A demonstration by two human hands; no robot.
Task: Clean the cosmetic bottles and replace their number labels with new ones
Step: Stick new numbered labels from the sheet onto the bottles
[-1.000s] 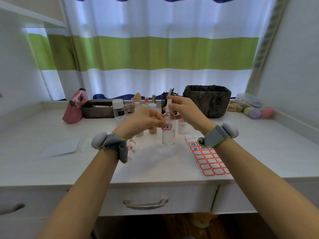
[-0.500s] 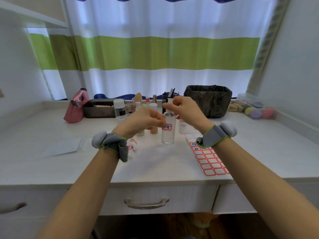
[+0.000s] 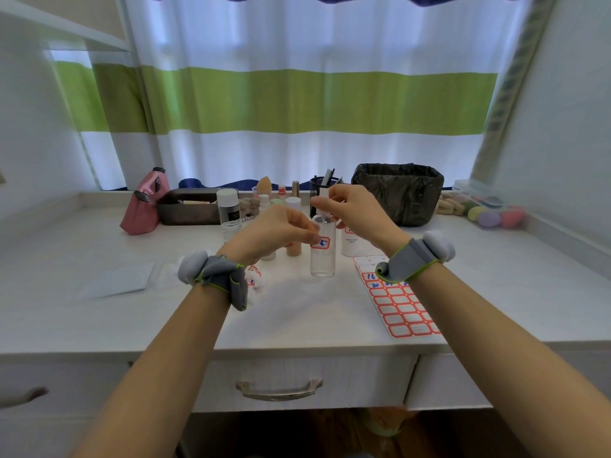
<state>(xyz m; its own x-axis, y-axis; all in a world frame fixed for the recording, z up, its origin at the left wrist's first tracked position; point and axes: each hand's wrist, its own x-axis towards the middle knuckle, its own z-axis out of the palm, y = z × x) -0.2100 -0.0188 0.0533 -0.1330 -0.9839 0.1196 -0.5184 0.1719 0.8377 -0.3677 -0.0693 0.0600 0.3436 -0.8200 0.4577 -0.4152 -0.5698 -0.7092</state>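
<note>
Bottle: your clear spray bottle (image 3: 323,256) stands upright on the desk (image 3: 99,325), near the middle and a little toward the front edge.
Right hand: your right hand (image 3: 355,211) pinches the bottle's white cap (image 3: 324,195) from above, fingers curled round it.
Left hand: your left hand (image 3: 274,231) has its fingertips at the red-bordered number label (image 3: 320,242) on the bottle's side; it looks like a pinch on the label's edge, though the view is too small to be sure.
Label sheet: the sheet of red-bordered labels (image 3: 401,309) lies flat toward the front edge, just right of the bottle, partly under your right wrist.
Other bottles: a white-capped bottle (image 3: 228,209) and a tan tube (image 3: 293,249) stand behind your left hand.
Back edge: a pink pouch (image 3: 145,206) to the left, a bin lined with a black bag (image 3: 400,193) to the right.
</note>
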